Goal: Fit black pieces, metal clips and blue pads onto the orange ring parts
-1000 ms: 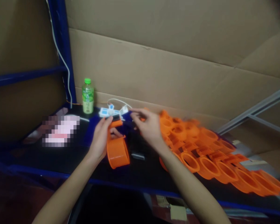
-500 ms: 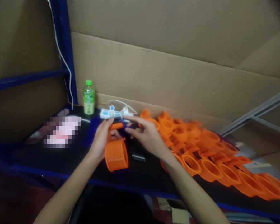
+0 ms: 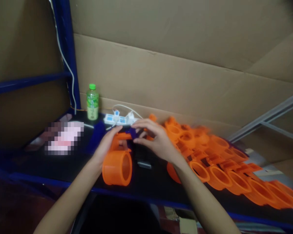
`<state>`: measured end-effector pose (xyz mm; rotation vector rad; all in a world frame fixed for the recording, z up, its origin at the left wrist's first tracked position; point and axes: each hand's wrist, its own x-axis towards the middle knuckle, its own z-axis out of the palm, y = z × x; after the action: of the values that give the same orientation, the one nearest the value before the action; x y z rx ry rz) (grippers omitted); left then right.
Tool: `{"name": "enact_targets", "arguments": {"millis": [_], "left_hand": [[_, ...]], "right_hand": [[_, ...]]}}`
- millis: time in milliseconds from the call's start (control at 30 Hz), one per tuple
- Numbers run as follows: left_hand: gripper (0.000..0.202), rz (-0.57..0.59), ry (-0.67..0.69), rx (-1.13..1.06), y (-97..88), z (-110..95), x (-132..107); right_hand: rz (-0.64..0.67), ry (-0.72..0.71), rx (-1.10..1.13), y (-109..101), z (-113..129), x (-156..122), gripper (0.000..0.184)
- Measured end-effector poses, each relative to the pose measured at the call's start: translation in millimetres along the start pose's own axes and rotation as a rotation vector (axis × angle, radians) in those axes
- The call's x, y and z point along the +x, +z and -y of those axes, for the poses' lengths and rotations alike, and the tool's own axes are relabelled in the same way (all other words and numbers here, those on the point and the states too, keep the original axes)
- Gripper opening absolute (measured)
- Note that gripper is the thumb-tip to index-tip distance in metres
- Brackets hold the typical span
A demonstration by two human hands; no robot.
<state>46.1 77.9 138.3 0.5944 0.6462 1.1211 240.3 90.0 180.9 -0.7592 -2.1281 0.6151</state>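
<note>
My left hand (image 3: 106,143) is closed around an orange plastic part (image 3: 116,168) with a wide round ring at its lower end and a narrow bar at the top. The ring hangs below my fingers, its opening facing right. With thumb and fingertips, my right hand (image 3: 155,136) pinches a small dark blue piece (image 3: 132,132) at the right end of the bar. That piece touches the bar or sits right against it; I cannot tell which. Below my right hand a small grey flat object (image 3: 144,164) lies on the black tabletop (image 3: 148,185).
Many similar orange ring parts (image 3: 218,177) lie in rows on the right side of the table. A white power strip (image 3: 122,120) with plugs and a green-capped bottle (image 3: 92,102) stand at the back by the cardboard wall (image 3: 161,74). A blurred pinkish patch (image 3: 65,138) is at left.
The orange part has shifted slightly left and down, its ring turning to show more of its opening. My right hand and the dark blue piece have moved slightly right.
</note>
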Motion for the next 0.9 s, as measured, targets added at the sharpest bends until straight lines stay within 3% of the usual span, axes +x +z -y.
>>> {"name": "enact_targets", "arguments": {"millis": [433, 667, 900], "left_hand": [[0.033, 0.028, -0.015, 0.046, -4.7, 1, 2], [0.034, 0.03, 0.073, 0.064, -0.3, 2, -6], [0.036, 0.029, 0.052, 0.057, -0.9, 3, -5]], "right_hand": [[0.058, -0.151, -0.253, -5, 9, 2, 0.038], [0.035, -0.099, -0.182, -3, 14, 3, 0.035], [-0.025, -0.05, -0.119, 2, 12, 1, 0.036]]}}
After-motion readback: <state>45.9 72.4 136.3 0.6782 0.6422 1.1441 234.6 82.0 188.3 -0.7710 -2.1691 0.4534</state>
